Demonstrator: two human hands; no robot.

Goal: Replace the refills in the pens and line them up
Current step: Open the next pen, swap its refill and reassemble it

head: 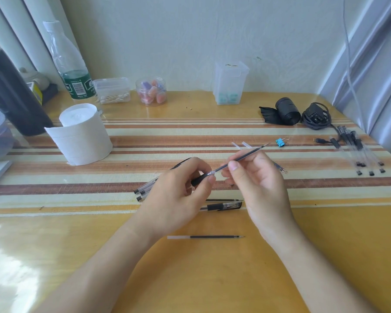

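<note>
Above the striped tabletop [325, 245], the left grip [178, 188] clasps a clear black-sleeved pen barrel [200, 179]. The right grip [257, 184] pinches a thin dark refill [246, 154], coaxial, slanting toward the far-right corner.

Gripping a pen barrel [200, 179] in the curled fingers of the left hand [178, 190], knuckles up; pinching a refill [246, 154] between thumb and forefinger of the right hand [257, 184], just beside the left.

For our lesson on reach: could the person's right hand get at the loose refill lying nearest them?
Likely yes, once freed: the loose refill lies bare close by, nothing over it. But the right hand pinches another refill, so it must let go first.
</note>
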